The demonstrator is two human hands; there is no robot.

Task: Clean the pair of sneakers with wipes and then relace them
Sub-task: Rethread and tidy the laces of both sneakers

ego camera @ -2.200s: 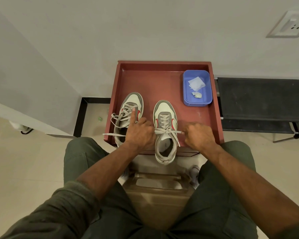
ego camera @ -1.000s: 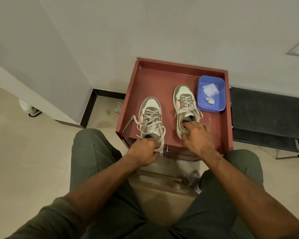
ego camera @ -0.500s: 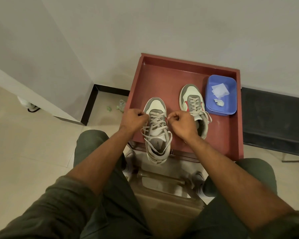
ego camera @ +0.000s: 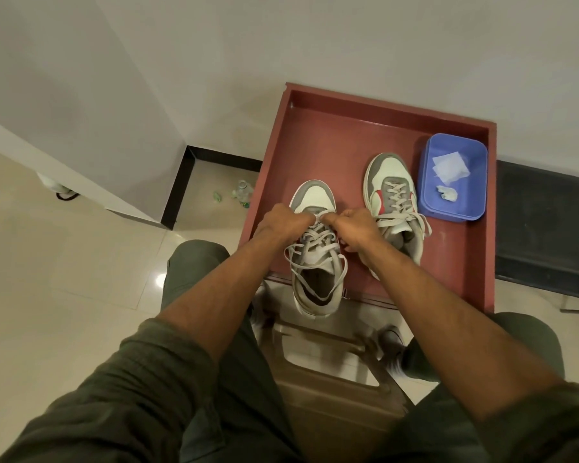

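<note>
Two grey-and-white sneakers stand on a red tray-topped table [ego camera: 331,145]. The left sneaker [ego camera: 316,289] hangs its heel over the front edge, with loose laces [ego camera: 311,252] looped over its opening. My left hand [ego camera: 281,222] and my right hand [ego camera: 355,225] meet over its upper eyelets, each pinching a lace. The right sneaker [ego camera: 390,195] stands farther back, laced, with red side accents. A blue tub [ego camera: 453,178] at the right holds a flat wipe [ego camera: 448,167] and a crumpled one [ego camera: 447,193].
A wall corner with black skirting stands to the left, with a small bottle [ego camera: 243,192] and scraps on the floor. A dark bench [ego camera: 545,222] adjoins the table on the right. My knees flank a beige stool [ego camera: 331,362] below the table.
The right sneaker was set back beside the tub. The left sneaker came to the front middle, and both hands moved from its heel up to its laces.
</note>
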